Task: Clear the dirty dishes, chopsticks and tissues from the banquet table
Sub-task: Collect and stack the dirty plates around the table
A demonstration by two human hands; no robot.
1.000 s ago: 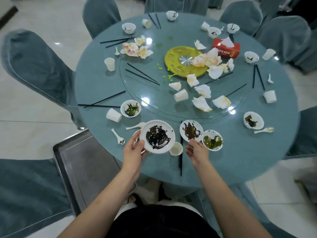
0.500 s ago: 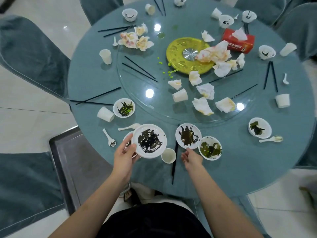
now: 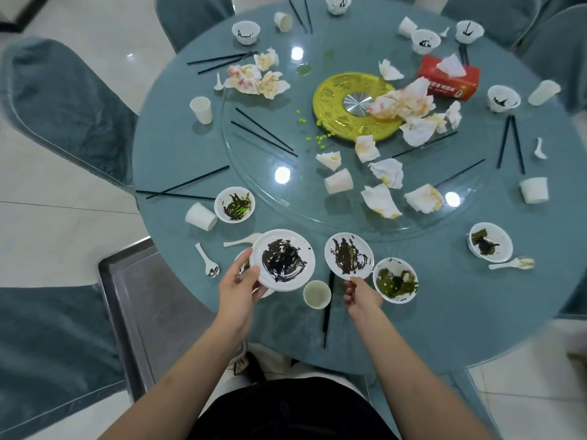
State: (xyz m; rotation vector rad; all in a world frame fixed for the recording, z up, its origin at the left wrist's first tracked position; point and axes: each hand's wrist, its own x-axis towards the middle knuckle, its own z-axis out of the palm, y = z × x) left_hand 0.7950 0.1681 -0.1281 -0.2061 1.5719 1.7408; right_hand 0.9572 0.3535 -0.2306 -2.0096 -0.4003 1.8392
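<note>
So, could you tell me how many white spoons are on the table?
6 spoons: two left of the held plate, one beside the near-right bowl, one by the right-edge chopsticks, one by the far-left tissues, one between far bowls. Tissues may hide others.

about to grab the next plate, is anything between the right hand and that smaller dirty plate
Nothing visible. The right hand already has its fingertips at the near rim of the smaller dirty plate. The paper cup stands to its left and the bowl of greens to its right, both beside the path, not in it.
</note>
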